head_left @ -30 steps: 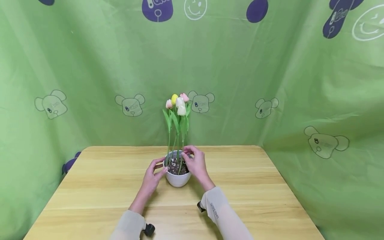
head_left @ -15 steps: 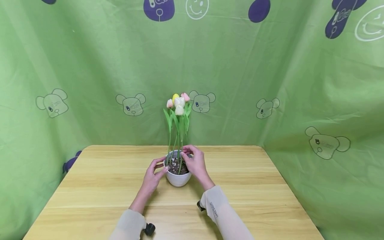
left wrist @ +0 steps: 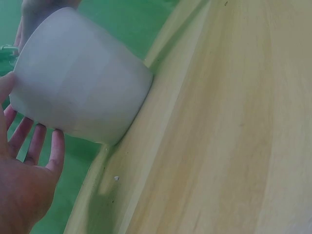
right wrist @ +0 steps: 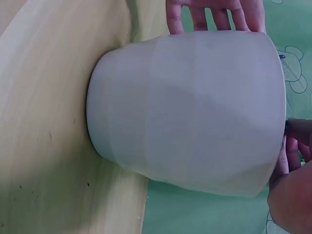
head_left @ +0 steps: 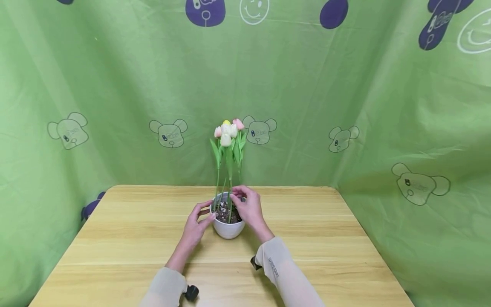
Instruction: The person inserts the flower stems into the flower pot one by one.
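Observation:
A white flower pot (head_left: 228, 230) of dark soil (head_left: 224, 215) stands upright on the table. In it are several tulips: pink ones (head_left: 238, 124), white ones (head_left: 226, 140) and a yellow one (head_left: 226, 122) mostly hidden behind the white heads. My left hand (head_left: 194, 225) holds the pot at its left side, thumb at the rim; in the left wrist view its fingertips (left wrist: 57, 144) touch the wall. Over the right side of the rim, my right hand (head_left: 248, 207) pinches the front white tulip's green stem (head_left: 230, 187). The pot (right wrist: 190, 112) hides that stem in the right wrist view.
The pot stands toward the back of a wooden table (head_left: 314, 238). A green curtain (head_left: 299, 85) with bear drawings hangs behind and at both sides. Small light crumbs (left wrist: 116, 178) lie by the pot.
The front white tulip's head has swung left as its stem became more upright, so it covers more of the yellow one. Another white head now shows beside it. My left hand keeps its hold.

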### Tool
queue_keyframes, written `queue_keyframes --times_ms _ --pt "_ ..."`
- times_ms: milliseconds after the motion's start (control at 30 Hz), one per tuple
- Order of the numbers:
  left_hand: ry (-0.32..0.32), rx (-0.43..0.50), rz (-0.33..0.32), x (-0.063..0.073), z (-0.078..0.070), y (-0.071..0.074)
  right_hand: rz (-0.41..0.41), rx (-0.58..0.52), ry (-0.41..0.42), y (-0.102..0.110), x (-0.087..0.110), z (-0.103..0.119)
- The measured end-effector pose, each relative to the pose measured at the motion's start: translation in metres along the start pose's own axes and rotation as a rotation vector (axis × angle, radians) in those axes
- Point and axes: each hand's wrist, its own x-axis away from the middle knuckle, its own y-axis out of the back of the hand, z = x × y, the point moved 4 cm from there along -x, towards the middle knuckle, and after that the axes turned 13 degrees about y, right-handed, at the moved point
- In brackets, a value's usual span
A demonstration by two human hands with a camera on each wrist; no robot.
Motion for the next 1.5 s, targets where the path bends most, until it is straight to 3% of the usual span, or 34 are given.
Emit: queue_keyframes --times_ms 333,633,1000,1500 --pt "-0.002 -0.003 0.010 -0.0008 -0.0001 -0.0009 -0.022 -0.037 -0.020 -0.0021 0.0028 -0.0032" --pt "-0.007 -0.005 0.009 -0.0009 -0.0008 -0.0007 -0.047 -0.136 -0.042 -0.0007 0.0026 -0.0019" --pt "-0.008 -0.006 0.009 -0.0011 0.0001 0.0000 -0.069 -0.152 -0.051 0.0000 0.0022 -0.0068" --pt "-0.011 -0.006 0.009 -0.0024 0.0024 0.0006 -0.024 -0.157 -0.071 0.0055 0.0039 -0.0095"
